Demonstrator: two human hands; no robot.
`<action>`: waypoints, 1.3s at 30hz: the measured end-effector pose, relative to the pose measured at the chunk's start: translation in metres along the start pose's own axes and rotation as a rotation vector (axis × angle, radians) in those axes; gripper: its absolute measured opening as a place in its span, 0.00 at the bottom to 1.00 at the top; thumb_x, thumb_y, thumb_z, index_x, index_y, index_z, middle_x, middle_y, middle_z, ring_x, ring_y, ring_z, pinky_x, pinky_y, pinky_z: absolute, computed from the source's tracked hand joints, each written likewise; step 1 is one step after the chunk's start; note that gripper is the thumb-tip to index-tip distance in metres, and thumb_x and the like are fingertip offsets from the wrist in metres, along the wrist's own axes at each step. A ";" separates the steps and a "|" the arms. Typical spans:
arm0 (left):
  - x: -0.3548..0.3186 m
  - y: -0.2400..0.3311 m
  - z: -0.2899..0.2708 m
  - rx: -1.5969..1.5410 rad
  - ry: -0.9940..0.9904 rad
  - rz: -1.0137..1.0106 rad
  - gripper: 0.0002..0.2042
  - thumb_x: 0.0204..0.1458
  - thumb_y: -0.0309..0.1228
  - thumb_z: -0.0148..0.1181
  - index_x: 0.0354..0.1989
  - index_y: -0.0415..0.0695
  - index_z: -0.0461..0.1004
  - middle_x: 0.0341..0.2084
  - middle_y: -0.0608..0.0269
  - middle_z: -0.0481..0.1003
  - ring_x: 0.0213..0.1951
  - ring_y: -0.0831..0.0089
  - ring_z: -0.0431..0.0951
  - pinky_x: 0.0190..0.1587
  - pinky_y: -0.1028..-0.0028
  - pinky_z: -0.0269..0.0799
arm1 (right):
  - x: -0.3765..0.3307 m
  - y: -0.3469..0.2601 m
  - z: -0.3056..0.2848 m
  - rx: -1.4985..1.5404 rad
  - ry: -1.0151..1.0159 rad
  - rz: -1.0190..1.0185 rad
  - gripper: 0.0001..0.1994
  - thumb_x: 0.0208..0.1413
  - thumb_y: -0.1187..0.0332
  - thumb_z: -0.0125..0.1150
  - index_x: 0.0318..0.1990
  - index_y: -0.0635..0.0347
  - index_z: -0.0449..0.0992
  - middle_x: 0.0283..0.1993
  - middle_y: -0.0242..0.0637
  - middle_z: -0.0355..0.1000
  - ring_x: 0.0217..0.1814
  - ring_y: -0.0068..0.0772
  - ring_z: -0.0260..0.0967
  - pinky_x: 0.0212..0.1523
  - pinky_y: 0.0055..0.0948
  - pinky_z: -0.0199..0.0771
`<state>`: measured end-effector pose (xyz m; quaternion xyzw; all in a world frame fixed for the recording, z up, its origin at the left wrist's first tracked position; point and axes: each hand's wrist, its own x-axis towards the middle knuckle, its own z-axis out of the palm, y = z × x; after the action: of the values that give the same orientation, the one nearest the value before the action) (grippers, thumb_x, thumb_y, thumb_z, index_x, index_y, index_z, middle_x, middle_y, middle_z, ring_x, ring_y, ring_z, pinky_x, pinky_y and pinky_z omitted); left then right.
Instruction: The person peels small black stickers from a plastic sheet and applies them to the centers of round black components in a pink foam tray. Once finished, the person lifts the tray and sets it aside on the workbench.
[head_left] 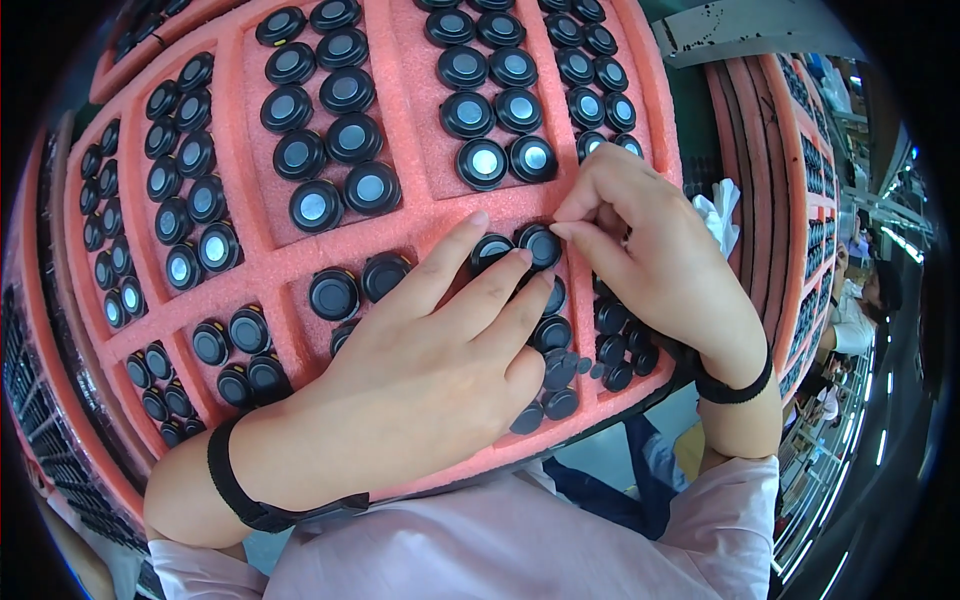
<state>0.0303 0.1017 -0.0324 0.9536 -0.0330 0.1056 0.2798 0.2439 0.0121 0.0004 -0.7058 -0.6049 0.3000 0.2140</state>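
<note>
Across the whole bench in front of the person lies a pink foam tray [420, 215], divided by raised ribs into rectangular pockets, each pocket filled with rows of small round black parts. Most of these discs show a pale, glassy centre ringed by a thick black rim, like the pair [508, 160] just above the hands.

Both hands work at one pocket near the tray's lower middle. The left hand [440, 350] lies flat over it, fingers loosely spread and extended, gripping nothing; its fingertips [522, 257] rest on or right beside two discs at the top of the pocket. The right hand [650, 250] is curled, thumb and forefinger pinched together at the rim of one black disc [541, 245], which sits in the pocket's top row, touching its neighbour [490, 250] on the left. This disc looks all dark from above, a matte centre inside a raised, glossy ring, without the bright centre of those higher up.

Below the hands the same pocket holds a jumble of smaller dark caps [585, 365], some tilted and overlapping rather than lined up. Each wrist wears a black band [735, 392].

To the right stands another stack of pink trays [790, 200] on edge, and a white crumpled cloth [718, 212] sits between the stacks. Farther right, another person sits at a long line.
</note>
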 end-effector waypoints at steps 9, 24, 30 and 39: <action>-0.002 0.001 -0.014 -0.260 0.103 -0.073 0.13 0.47 0.34 0.73 0.35 0.42 0.78 0.37 0.57 0.79 0.39 0.60 0.82 0.42 0.62 0.77 | -0.050 -0.027 0.002 0.264 0.053 -0.157 0.09 0.51 0.78 0.72 0.38 0.61 0.77 0.39 0.39 0.75 0.38 0.36 0.75 0.37 0.27 0.73; -0.003 0.010 -0.004 -0.524 0.211 -0.186 0.17 0.51 0.34 0.73 0.46 0.40 0.79 0.32 0.58 0.80 0.30 0.62 0.82 0.31 0.67 0.79 | -0.069 -0.042 0.003 -0.015 0.214 -0.249 0.11 0.46 0.78 0.74 0.38 0.59 0.79 0.40 0.39 0.76 0.37 0.39 0.75 0.36 0.33 0.73; -0.004 0.011 -0.002 -0.345 0.285 -0.095 0.18 0.46 0.30 0.74 0.46 0.40 0.80 0.32 0.60 0.80 0.30 0.65 0.82 0.29 0.69 0.78 | -0.065 -0.045 0.007 0.099 0.122 -0.119 0.13 0.44 0.76 0.77 0.37 0.60 0.80 0.39 0.38 0.76 0.38 0.39 0.73 0.38 0.33 0.71; -0.009 0.013 -0.004 -0.181 0.261 -0.004 0.18 0.47 0.25 0.67 0.47 0.33 0.79 0.35 0.58 0.79 0.30 0.66 0.81 0.29 0.71 0.78 | -0.064 -0.046 0.016 0.056 0.179 -0.098 0.14 0.41 0.78 0.78 0.35 0.62 0.79 0.36 0.38 0.75 0.39 0.39 0.73 0.39 0.35 0.73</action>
<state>0.0193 0.0929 -0.0243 0.9027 -0.0037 0.2246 0.3669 0.1941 -0.0439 0.0297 -0.6930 -0.6086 0.2418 0.3014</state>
